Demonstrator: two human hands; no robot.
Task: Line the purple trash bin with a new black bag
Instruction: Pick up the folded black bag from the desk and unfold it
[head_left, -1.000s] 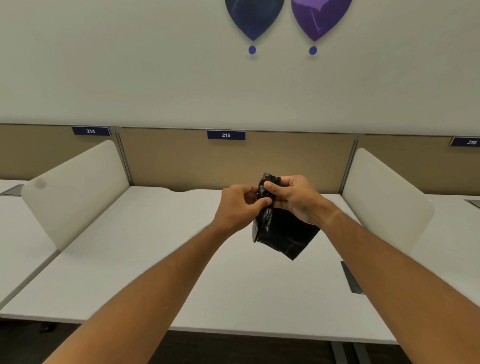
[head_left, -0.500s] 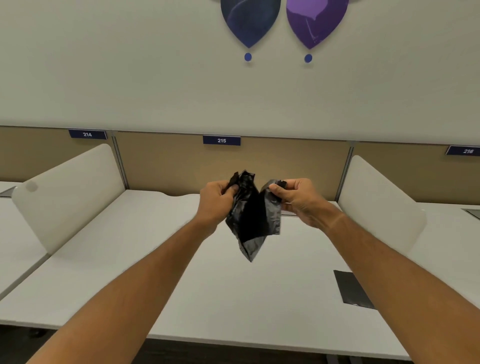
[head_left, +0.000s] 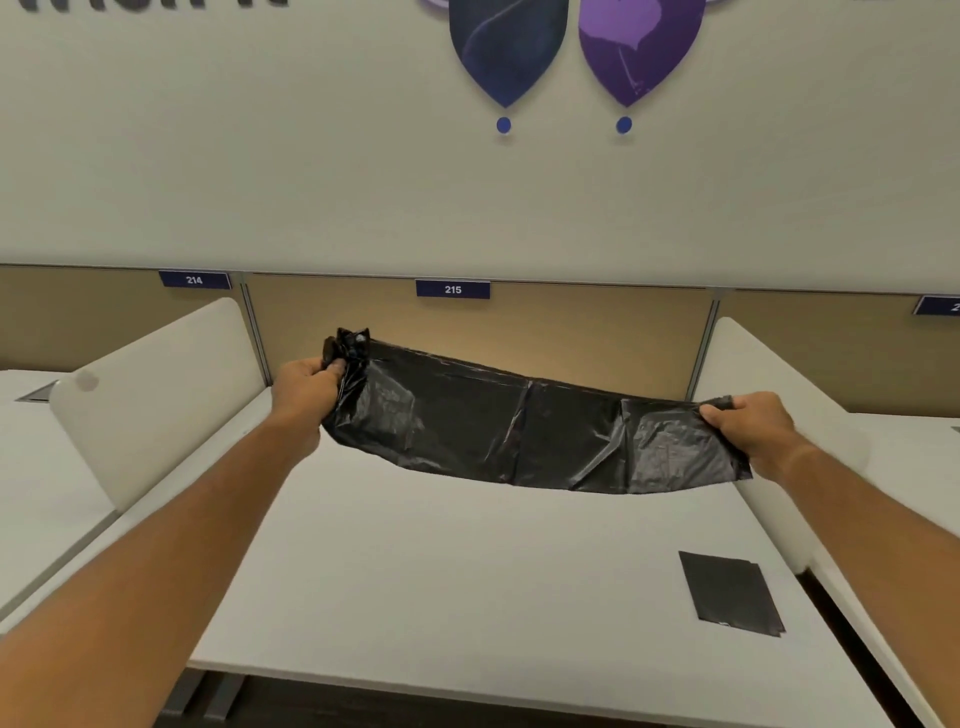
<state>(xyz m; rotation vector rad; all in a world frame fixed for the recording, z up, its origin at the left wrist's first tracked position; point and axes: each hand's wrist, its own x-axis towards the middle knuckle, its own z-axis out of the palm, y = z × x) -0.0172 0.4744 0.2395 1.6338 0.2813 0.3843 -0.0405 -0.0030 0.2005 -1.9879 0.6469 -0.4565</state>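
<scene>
Two hands grip a black bag (head_left: 524, 431), left hand (head_left: 306, 395) closed on its bunched end, right hand (head_left: 753, 431) pinching the other; the bag stretches between them above a white desk (head_left: 441, 597)

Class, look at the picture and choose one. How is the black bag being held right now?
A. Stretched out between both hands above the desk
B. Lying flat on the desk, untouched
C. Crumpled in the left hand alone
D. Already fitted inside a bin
A: the left hand grips one bunched end and the right hand grips the other, with the bag spread between them in the air over the desk.
</scene>
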